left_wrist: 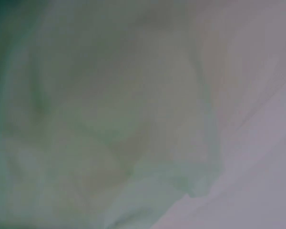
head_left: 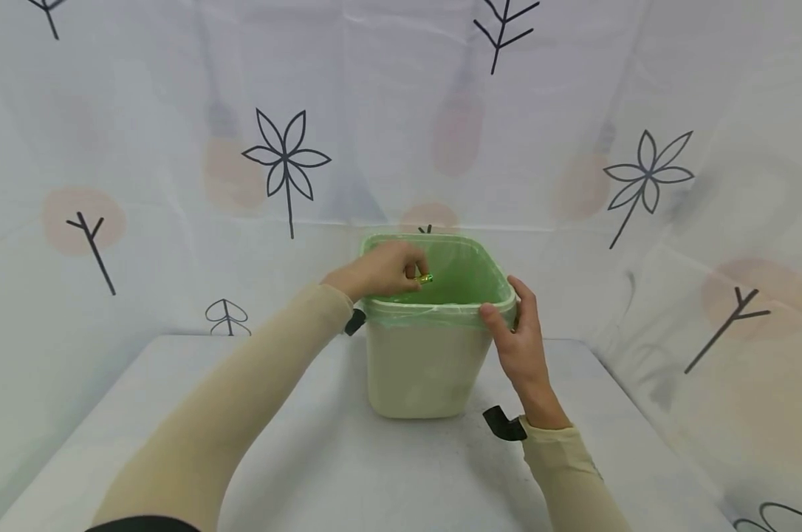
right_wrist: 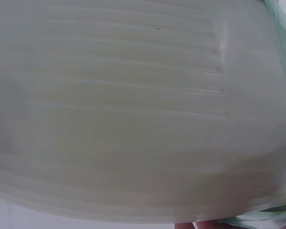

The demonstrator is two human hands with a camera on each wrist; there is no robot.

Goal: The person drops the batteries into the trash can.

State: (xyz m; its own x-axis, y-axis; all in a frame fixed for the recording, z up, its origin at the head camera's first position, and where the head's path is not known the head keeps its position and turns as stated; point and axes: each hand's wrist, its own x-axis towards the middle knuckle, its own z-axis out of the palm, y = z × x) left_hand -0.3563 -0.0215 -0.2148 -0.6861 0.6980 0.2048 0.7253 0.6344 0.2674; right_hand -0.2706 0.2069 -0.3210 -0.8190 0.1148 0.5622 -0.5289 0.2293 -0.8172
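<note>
In the head view a pale trash bin [head_left: 427,369] stands upright, lined with a thin green bag [head_left: 464,266] folded over its rim. My left hand [head_left: 386,267] is over the bin's opening at its left side. Between thumb and fingers it pinches a small shiny green-and-gold cylinder [head_left: 425,278] that looks like a battery. My right hand [head_left: 522,332] grips the bin's right front corner at the rim, thumb on the front. The left wrist view is filled by the blurred green bag [left_wrist: 171,181]. Close up in the right wrist view is the bin's ribbed wall [right_wrist: 133,133].
The bin rests on a white table [head_left: 308,458]. Behind and at both sides hangs a white cloth [head_left: 374,111] printed with leaves and twigs. Black wrist mounts, left [head_left: 355,322] and right [head_left: 504,424], are on the sleeves close to the bin.
</note>
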